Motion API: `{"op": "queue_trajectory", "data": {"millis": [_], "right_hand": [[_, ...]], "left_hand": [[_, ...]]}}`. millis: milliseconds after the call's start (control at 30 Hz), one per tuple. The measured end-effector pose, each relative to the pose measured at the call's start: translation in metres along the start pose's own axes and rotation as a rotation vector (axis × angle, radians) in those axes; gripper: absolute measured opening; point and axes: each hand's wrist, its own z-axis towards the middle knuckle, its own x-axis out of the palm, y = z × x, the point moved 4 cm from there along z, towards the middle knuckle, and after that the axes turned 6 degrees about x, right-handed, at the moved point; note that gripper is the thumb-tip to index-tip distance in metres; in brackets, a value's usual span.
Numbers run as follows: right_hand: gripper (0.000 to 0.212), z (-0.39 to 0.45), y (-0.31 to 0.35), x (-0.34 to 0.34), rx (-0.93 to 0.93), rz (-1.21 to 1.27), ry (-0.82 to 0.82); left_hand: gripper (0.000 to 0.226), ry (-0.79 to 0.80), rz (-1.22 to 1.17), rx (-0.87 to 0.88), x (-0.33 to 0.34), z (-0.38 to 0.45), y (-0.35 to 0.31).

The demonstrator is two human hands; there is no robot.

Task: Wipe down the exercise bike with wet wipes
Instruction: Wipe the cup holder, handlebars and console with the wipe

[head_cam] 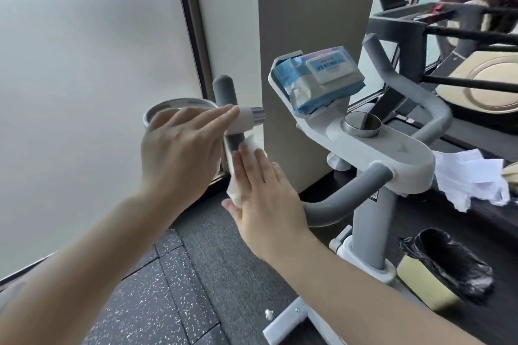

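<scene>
Right hand, fingers straight, presses wet wipe against handlebar at frame centre; left hand, fingers extended, rests on white clamp just above

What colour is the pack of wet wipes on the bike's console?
Light blue with a white lid; the pack of wet wipes shows best in the head view.

Single head-worn view looks forward and down, close over the handlebar
</scene>
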Motion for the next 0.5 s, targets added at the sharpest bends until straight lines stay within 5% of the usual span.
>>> {"op": "queue_trajectory", "data": {"millis": [167,367,500], "right_hand": [[0.067,-0.033,-0.026,-0.008,-0.049,0.081,0.078],[0.063,-0.041,-0.04,-0.009,0.04,0.131,-0.051],[0.057,-0.048,-0.046,-0.01,-0.023,0.243,-0.048]], "left_hand": [[0.031,0.079,-0.032,-0.013,-0.004,0.002,0.001],[0.033,0.022,0.012,-0.106,0.001,-0.006,-0.007],[0.056,0.227,-0.023,-0.038,0.037,-0.031,-0.048]]}}
